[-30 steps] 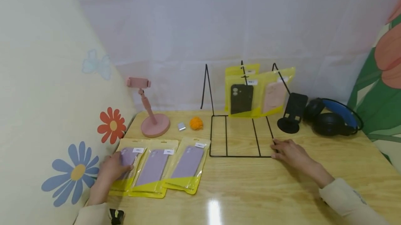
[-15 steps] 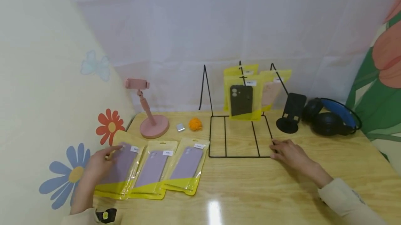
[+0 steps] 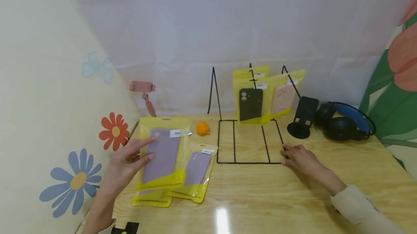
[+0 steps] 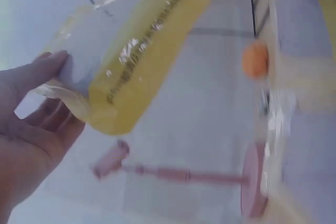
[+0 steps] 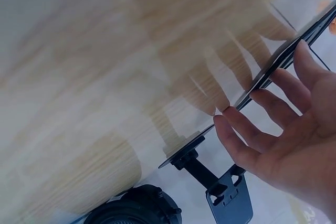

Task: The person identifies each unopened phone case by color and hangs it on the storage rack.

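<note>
Yellow-and-clear plastic pouch (image 3: 164, 154) with a purple phone case (image 3: 161, 158) was pinched by the left hand (image 3: 123, 165), raised above the light wooden table (image 3: 260, 198), to the left of the black wire rack (image 3: 242, 162). The right hand (image 3: 303, 161) touched this rack with its fingertips (image 5: 258, 99); whether it gripped, I could not tell.

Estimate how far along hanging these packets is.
Looks done: the black-case packet and pink-case packet hang on the wire rack. In hand: the left hand holds a purple-case packet above the table; the right hand touches the wire rack. Probably left: that one, plus two other purple-case packets on the table; the left hook is bare.
</note>
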Tool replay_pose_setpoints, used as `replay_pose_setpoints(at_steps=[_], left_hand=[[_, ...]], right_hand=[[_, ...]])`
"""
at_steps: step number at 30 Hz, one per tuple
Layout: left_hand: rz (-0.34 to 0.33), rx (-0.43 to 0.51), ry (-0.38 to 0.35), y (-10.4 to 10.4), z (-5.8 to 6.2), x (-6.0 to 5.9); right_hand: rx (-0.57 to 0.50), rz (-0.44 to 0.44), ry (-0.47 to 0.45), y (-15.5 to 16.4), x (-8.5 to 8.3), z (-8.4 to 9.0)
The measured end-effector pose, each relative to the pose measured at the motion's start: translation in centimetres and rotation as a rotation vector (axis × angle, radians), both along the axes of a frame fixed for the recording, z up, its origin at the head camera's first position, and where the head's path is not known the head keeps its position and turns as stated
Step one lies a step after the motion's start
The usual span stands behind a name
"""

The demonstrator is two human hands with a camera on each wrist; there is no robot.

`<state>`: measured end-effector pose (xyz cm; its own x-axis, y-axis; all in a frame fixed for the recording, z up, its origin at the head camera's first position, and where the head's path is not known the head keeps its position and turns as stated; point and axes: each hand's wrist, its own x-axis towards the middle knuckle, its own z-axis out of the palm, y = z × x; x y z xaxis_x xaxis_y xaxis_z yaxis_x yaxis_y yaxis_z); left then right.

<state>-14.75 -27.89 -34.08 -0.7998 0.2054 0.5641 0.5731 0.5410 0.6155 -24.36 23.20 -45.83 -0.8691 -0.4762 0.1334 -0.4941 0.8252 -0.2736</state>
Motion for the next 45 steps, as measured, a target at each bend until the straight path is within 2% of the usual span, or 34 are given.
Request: replay_pose_setpoints(at_steps=[3,6,9,14,25,33,37,45], left_hand=[[-0.175,0.077,0.028,2.5,0.4,-0.6],[-0.310,0.138,0.016,4.6,0.5,-1.4],[-0.384,0.165,-0.029,5.9,0.5,-2.1],[-0.378,0.156,-0.100,6.9,0.3,-2.9],[-0.274,0.100,-0.165,7.2,0.1,-3.9],[-0.326,0.161,-0.183,6.9,-0.3,-3.9],[-0.324,0.168,-0.205,7.0,-0.2,-4.0],[-0.233,0.111,-0.265,7.1,-0.1,-5.2]], right_hand=[[-0.004,-0.007,-0.010,0.1,0.1,-0.1],[-0.014,-0.005,-0.004,0.1,0.2,-0.2],[-0.027,0.009,0.006,0.0,0.3,-0.2],[-0.025,0.011,0.009,-0.1,0.4,-0.2],[-0.004,0.001,0.011,-0.1,0.4,0.0],[-0.008,0.012,0.017,-0.1,0.3,0.2],[-0.009,0.008,0.018,0.1,0.1,0.0],[-0.010,0.008,0.015,0.1,0.2,-0.1]])
